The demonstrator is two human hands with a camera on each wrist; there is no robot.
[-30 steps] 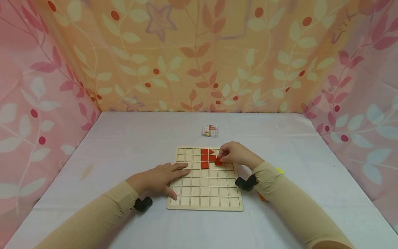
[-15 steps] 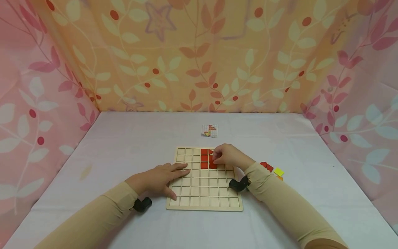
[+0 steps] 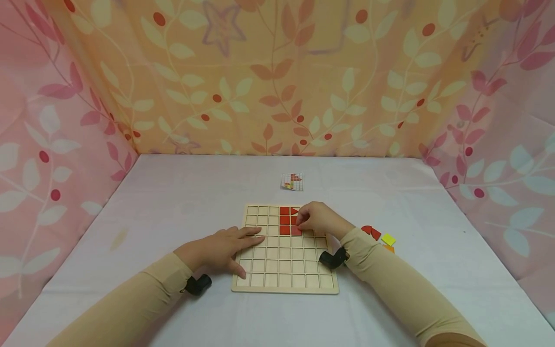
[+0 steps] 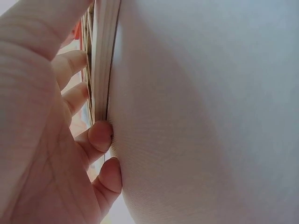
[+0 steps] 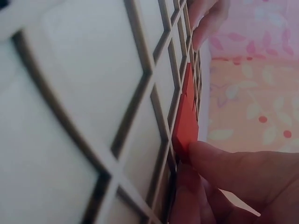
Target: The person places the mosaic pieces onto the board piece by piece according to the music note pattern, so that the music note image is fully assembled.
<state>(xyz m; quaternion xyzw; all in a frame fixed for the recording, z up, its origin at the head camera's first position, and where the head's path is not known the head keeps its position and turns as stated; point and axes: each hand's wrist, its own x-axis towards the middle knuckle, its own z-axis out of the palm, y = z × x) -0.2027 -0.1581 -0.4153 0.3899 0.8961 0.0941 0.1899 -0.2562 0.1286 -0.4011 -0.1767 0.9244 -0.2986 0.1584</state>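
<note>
Head view: the right hand (image 3: 323,219) pinches a red tile (image 3: 296,231) between thumb and fingers at the third row from the far edge of the gridded board (image 3: 277,267), just right of a column of red squares (image 3: 284,220). The left hand (image 3: 218,248), grasping nothing, rests spread on the board's left side. Loose red pieces (image 3: 371,232) and a yellow square (image 3: 388,239) lie right; a printed card (image 3: 292,182) lies beyond the far edge.
</note>
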